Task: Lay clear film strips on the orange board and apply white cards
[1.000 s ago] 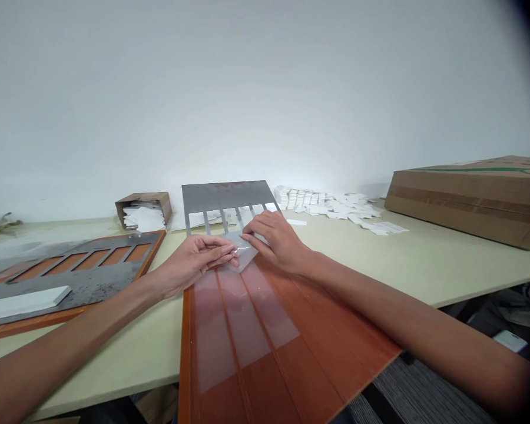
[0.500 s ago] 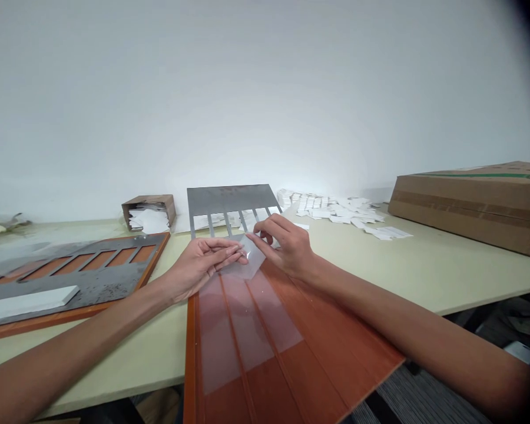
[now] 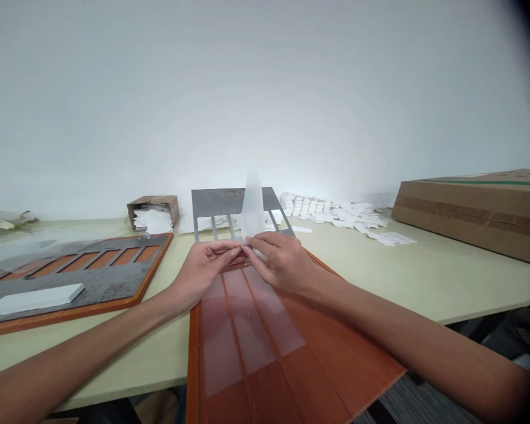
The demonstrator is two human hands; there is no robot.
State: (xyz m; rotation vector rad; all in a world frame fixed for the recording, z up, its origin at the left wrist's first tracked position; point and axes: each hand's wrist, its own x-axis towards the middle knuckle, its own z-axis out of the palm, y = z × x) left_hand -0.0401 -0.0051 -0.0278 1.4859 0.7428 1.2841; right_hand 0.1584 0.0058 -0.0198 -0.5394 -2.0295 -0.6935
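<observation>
Pinching upright plastic sheet (image 3: 251,206) | above fingers (image 3: 265,244) | left hand (image 3: 205,268), right hand (image 3: 282,262) (closed on it)

readable text: none | cardboard box (image 3: 472,221): green band only | white slips (image 3: 340,215): too small

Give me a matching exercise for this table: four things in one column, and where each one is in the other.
Things:
1. Clear sheet
2. White bar
3. Large carton
4. Small carton

Places:
A. At the back, holding white papers
B. Upright between the left hand and right hand
C. On the steel plate at left
D. At the right of the table

Pairs: 1-B, 2-C, 3-D, 4-A
</observation>
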